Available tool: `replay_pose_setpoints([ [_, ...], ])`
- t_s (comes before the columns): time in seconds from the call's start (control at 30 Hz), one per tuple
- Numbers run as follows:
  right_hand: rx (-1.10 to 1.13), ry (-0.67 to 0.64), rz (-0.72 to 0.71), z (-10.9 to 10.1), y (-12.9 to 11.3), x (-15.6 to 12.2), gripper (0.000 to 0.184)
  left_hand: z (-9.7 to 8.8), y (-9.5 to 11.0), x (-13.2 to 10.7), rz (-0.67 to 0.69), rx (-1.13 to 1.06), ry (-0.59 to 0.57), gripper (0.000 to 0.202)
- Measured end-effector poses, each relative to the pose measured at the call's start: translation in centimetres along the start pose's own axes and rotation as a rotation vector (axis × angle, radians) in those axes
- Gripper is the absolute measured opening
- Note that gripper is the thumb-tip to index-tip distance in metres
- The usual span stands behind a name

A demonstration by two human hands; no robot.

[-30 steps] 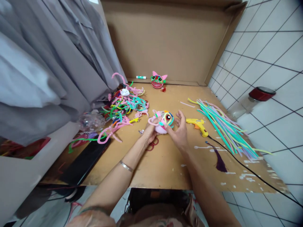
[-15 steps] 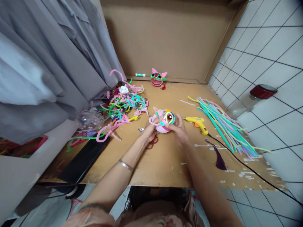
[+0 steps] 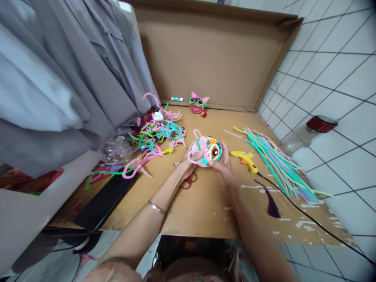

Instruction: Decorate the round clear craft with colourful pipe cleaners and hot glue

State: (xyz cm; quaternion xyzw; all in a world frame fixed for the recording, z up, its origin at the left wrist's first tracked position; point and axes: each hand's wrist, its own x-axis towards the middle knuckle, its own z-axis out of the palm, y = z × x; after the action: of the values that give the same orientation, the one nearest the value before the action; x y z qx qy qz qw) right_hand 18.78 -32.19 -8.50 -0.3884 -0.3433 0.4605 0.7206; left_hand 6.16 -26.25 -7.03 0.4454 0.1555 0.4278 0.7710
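One left hand (image 3: pixel 187 166), one right hand (image 3: pixel 225 168); two toy heads (image 3: pixel 216 152); one glue gun (image 3: pixel 243 154); one purple tassel (image 3: pixel 273 207); one red-lidded jar (image 3: pixel 320 123); one white-and-green tube (image 3: pixel 177 99); one bracelet (image 3: pixel 155 206); one bundle (image 3: pixel 280 164) and one heap (image 3: pixel 172 130) of fuzzy sticks, too many to count.

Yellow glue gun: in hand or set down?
Set down: gun lies on brown table; left hand and right hand hold multicoloured round toy.

We see a fuzzy, mostly pink figure (image 3: pixel 205 149), its ringed eye (image 3: pixel 215 152) facing right. The left hand (image 3: pixel 188 165) and right hand (image 3: pixel 224 167) hold it.
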Motion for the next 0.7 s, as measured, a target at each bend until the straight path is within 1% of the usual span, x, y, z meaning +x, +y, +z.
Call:
replay_pose_setpoints([
  [0.1, 0.012, -0.063, -0.024, -0.3, -0.3, 0.0, 0.106, -0.1, 0.1, 0.0, 0.018, -0.031, -0.004, 0.090],
  [0.2, 0.049, -0.101, 0.003, -0.4, -1.0, 0.0, 0.101, -0.4, 0.0, 0.0, 0.009, -0.062, -0.019, 0.091],
  [0.33, 0.082, -0.127, 0.043, -0.9, -1.7, 0.1, 0.092, -0.7, -0.1, 0.0, 0.030, -0.073, -0.067, 0.089],
  [0.43, 0.057, -0.195, 0.102, -1.9, -1.9, 0.4, 0.082, -0.8, -0.3, 0.1, 0.058, -0.038, -0.080, 0.090],
  [0.53, 0.022, -0.257, 0.188, -3.1, -1.8, 0.7, 0.071, -0.8, -0.6, 0.2, 0.086, 0.015, -0.079, 0.098],
  [0.63, 0.052, -0.303, 0.235, -4.2, -1.5, 1.0, 0.065, -0.8, -0.7, 0.2, 0.101, 0.078, -0.079, 0.108],
  [0.7, 0.088, -0.324, 0.259, -4.7, -1.2, 1.2, 0.060, -0.8, -0.6, 0.1, 0.115, 0.112, -0.085, 0.108],
])
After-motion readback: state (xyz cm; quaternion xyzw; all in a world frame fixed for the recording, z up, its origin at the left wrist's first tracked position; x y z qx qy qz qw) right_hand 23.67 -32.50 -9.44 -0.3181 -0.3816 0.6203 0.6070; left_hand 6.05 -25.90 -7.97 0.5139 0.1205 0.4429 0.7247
